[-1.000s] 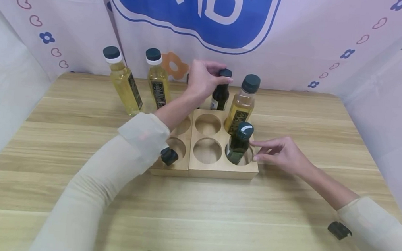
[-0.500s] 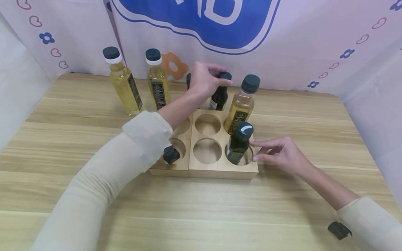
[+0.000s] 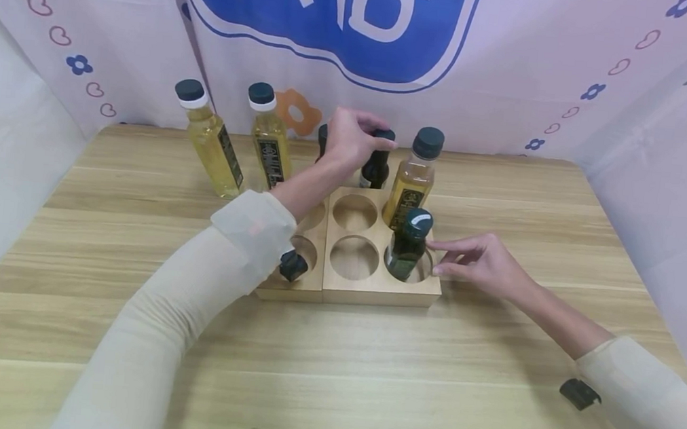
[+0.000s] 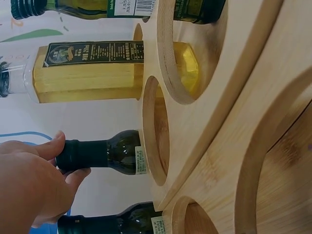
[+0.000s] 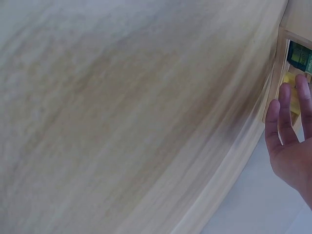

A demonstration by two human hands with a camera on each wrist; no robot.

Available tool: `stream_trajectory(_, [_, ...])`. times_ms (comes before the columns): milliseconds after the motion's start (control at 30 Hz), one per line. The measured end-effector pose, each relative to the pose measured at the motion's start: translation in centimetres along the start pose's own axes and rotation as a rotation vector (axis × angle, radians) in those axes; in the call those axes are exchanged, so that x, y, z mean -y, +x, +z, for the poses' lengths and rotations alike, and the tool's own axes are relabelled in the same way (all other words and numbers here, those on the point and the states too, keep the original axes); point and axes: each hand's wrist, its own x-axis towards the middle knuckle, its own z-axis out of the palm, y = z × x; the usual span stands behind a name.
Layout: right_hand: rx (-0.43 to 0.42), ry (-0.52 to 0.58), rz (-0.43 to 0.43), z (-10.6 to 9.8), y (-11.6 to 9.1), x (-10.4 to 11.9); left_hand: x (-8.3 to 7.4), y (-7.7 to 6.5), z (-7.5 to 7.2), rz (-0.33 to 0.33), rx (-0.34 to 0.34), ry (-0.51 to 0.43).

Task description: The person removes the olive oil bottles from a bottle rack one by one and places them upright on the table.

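Behind the wooden rack (image 3: 380, 297) with round holes, my left hand (image 3: 351, 140) pinches the dark-capped top of a dark glass bottle (image 4: 124, 152) between thumb and fingers. The bottle stands upright, its lower part hidden by the rack in the head view. My right hand (image 3: 486, 266) is at the rack's right side, fingertips right at its edge, fingers extended in the right wrist view. Beside those fingertips a green glass bottle (image 3: 405, 254) sits tilted in the front right hole. A yellow oil bottle (image 3: 412, 185) stands in the hole behind it.
Two more yellow oil bottles, one at the far left (image 3: 217, 152) and one nearer the rack (image 3: 271, 147), stand at the back left. Another dark bottle (image 4: 114, 225) is beside the held one. A second rack adjoins on the left, partly under my left sleeve (image 3: 209, 274). A printed curtain hangs behind.
The dark bottle in my left hand has moved down a little behind the rack, and the hand has lowered slightly with it. My right hand and the other bottles stay in place.
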Motion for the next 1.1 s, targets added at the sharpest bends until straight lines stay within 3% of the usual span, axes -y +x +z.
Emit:
stream_trajectory(633, [0.001, 0.021, -0.003, 0.08, -0.02, 0.0, 0.27, -0.02, 0.03, -0.017, -0.001, -0.01])
stream_trajectory(900, [0.007, 0.039, 0.01, 0.08, -0.06, 0.2, 0.27, -0.1, -0.2, -0.019, 0.022, -0.023])
stream_trajectory(1100, [0.009, 0.032, 0.008, 0.05, -0.03, 0.3, 0.27, -0.14, -0.57, 0.021, 0.074, 0.037])
